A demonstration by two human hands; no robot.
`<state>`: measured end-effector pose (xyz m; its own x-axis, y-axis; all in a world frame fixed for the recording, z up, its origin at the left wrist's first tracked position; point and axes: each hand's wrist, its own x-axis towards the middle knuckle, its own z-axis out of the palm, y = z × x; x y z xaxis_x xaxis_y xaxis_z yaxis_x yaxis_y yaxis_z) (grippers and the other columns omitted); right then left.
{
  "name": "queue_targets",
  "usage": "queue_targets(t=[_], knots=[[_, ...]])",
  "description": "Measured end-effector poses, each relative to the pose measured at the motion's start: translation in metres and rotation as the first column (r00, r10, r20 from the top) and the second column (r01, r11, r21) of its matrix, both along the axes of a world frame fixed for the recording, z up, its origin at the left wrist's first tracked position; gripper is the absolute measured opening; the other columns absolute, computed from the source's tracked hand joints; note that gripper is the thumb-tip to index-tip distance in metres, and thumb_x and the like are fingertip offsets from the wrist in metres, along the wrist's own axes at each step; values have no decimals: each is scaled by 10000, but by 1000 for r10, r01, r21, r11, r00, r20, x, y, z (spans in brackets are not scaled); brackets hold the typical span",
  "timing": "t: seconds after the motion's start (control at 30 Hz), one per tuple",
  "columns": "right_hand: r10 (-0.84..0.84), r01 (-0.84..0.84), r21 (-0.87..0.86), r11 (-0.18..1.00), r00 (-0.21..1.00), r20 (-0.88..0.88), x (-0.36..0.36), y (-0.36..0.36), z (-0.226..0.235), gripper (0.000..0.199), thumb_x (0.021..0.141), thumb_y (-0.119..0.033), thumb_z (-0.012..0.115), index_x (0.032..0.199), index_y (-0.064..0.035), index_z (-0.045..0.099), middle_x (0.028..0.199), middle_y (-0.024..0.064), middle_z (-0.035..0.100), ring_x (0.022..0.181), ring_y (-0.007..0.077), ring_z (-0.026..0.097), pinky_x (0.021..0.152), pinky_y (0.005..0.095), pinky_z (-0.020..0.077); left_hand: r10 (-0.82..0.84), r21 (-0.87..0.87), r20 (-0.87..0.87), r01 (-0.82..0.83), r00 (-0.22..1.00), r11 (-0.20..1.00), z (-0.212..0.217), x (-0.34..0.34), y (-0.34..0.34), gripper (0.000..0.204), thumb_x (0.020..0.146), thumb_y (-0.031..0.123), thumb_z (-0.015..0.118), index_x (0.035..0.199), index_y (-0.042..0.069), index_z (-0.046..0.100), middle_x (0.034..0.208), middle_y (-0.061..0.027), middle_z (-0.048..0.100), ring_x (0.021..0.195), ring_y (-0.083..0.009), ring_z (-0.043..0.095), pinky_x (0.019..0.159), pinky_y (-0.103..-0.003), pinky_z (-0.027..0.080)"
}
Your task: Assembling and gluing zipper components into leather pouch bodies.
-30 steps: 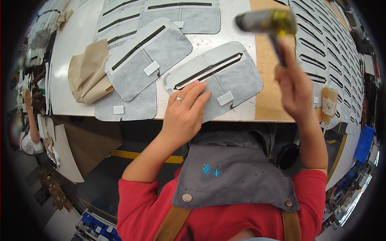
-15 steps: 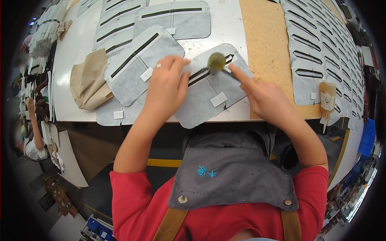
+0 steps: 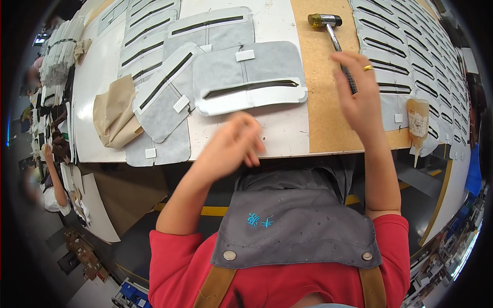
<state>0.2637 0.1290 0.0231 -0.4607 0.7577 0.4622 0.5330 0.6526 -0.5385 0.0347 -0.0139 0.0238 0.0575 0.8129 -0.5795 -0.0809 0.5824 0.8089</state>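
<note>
A mallet with a yellowish-and-black head and a dark handle grip lies on the brown board. My right hand is over its handle, fingers loosely curved and apart, and does not appear to grip it. My left hand, smeared by motion, hangs at the table's near edge, empty, with its fingers apart. Just beyond it lies a grey fabric panel with a long black slot in a white strip along its near side. A small white tab sits at the panel's far side.
More grey slotted panels overlap to the left, beside a crumpled beige cloth. Long rows of similar panels cover the right side. A glue bottle rests nozzle-down at the right near edge. Another person's arm shows far left.
The mallet has gone from above the panel to the brown board on the right, with my right hand. The panel has turned round and moved away from me. My left hand has drawn nearer.
</note>
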Motion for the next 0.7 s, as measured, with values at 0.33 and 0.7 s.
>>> queue_targets(t=[0.33,0.7], knots=[[216,-192,-234,953,973,82,-26,-15,-30,190,836,-51,615,1019,-25,568,995,106,587,996,310,537,878,383,441,302,513,-854,589,424,624,-26,18,61,126,836,63,635,940,-5,610,892,-138,581,868,-323,571,761,-370,466],[250,-226,-170,959,959,135,-22,-16,-31,107,844,-53,601,944,-73,633,1020,86,587,970,297,545,879,411,438,65,514,-831,719,552,467,-30,-3,74,216,827,-15,598,1013,80,653,899,-71,569,853,-259,542,718,-350,440]])
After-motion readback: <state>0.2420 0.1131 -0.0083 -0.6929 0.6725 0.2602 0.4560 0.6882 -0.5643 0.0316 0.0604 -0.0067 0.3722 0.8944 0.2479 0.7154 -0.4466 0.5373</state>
